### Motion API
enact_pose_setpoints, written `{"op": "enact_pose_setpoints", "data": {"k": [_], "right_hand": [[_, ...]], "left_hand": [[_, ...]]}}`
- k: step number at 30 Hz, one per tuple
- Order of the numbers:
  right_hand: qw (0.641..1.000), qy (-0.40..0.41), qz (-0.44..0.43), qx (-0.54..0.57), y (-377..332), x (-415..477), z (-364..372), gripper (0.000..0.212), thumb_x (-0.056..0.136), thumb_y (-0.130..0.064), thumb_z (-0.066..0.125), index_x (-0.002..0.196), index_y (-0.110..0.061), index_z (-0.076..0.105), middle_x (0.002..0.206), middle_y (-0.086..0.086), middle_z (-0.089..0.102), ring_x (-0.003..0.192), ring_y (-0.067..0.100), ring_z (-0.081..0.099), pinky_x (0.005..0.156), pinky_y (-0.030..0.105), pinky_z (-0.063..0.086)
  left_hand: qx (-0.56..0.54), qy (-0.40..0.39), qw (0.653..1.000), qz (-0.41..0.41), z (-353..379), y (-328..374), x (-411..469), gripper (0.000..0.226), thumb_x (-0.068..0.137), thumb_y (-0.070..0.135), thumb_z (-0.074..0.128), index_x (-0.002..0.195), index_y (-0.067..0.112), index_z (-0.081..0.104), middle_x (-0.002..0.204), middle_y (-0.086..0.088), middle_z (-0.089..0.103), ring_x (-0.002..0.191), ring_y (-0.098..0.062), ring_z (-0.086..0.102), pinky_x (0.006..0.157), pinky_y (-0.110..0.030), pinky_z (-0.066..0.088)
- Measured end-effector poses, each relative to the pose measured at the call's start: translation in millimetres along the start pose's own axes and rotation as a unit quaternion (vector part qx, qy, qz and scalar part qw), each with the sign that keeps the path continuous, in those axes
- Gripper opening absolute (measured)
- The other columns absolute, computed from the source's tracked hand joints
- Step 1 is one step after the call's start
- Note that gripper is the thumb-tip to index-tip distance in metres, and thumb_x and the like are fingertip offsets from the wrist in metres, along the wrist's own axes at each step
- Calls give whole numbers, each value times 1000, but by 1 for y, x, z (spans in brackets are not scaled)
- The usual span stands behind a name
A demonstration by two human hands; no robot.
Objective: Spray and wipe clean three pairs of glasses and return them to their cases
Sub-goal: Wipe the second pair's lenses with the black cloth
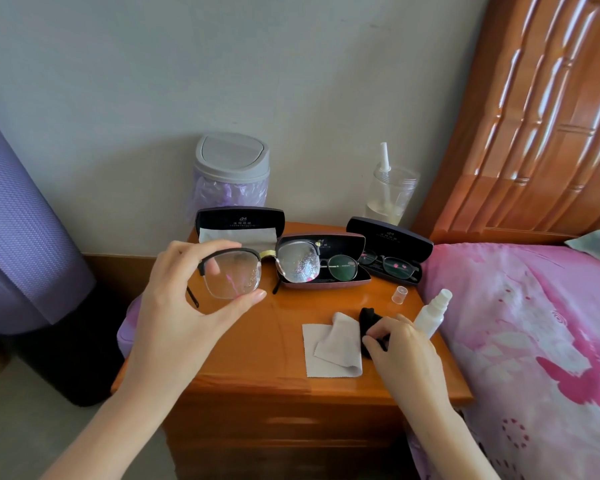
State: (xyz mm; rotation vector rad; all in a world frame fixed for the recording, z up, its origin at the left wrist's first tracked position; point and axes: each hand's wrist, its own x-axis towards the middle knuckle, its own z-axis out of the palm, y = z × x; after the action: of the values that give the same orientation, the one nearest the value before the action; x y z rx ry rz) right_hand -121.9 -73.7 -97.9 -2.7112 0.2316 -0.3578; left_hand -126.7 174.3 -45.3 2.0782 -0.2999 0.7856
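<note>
Glasses (pixel 236 275): left grip (pixel 184 306) pinches | black cloth (pixel 369 318): right grip (pixel 400 348) pinches | middle case (pixel 340 243): round pair (pixel 342 268)

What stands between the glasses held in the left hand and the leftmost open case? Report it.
Nothing visible blocks the way. The left hand holds the glasses in the air just in front of the leftmost case, whose lid stands open. A pale cloth already sits inside that case.
</note>
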Motion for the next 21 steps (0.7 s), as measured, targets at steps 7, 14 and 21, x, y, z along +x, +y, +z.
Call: {"op": "enact_pose_setpoints", "data": {"k": [7, 14, 21], "right_hand": [[963, 17, 48, 265, 1, 6, -22, 12, 90, -19, 61, 79, -23, 63, 80, -2, 67, 77, 11, 62, 56, 12, 47], [878, -15, 80, 472, -12, 13, -36, 22, 96, -11, 45, 89, 0, 63, 85, 17, 64, 84, 24, 64, 70, 37, 57], [723, -108, 143, 667, -36, 11, -34, 16, 93, -10, 49, 101, -2, 61, 106, 25, 60, 101, 34, 55, 86, 44, 48]], "left_hand": [[4, -1, 1000, 1, 0, 1, 0, 57, 64, 43, 73, 113, 17, 63, 84, 6, 50, 88, -18, 54, 82, -1, 35], [0, 6, 1000, -1, 3, 3, -2, 55, 64, 43, 73, 112, 18, 62, 84, 5, 50, 86, -16, 53, 81, 1, 35], [-3, 12, 1000, 1, 4, 3, -4, 55, 65, 41, 74, 112, 17, 62, 84, 5, 50, 86, -16, 54, 82, 1, 34]]}}
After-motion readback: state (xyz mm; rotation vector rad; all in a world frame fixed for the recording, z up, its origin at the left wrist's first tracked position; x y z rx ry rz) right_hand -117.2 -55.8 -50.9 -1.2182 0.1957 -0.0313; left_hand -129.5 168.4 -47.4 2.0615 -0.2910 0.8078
